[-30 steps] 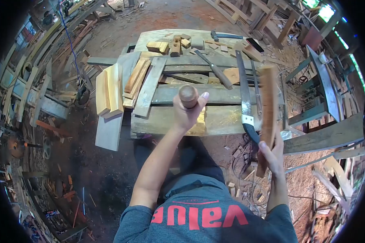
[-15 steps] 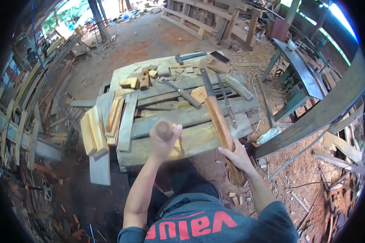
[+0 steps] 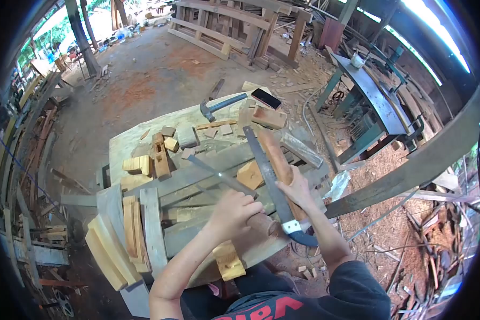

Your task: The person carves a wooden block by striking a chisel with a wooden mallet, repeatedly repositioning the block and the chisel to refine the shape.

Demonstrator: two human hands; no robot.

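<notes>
My left hand [image 3: 233,213] is closed around a round wooden handle [image 3: 270,225], whose end sticks out toward the right; the rest of that tool is hidden. Just above the hand, a chisel [image 3: 218,173] lies on the plank bench [image 3: 200,234]. A yellowish wood block [image 3: 229,261] sits below this hand. My right hand [image 3: 298,191] grips a long brown piece of wood [image 3: 276,157] near its lower part. Alongside it, on its left, lies a handsaw [image 3: 266,173] with a dark blue handle.
A hammer [image 3: 221,106] and a phone [image 3: 266,99] lie at the bench's far side. A wooden hand plane [image 3: 160,156] rests among offcuts. Stacked boards [image 3: 109,250] line the left edge. A metal table [image 3: 368,90] and a long curved beam [image 3: 410,178] stand at right.
My left hand has moved right, bringing the wooden handle over beside the saw. The brown wood that covered much of the saw has shifted right, exposing it. My view has tilted and shifted.
</notes>
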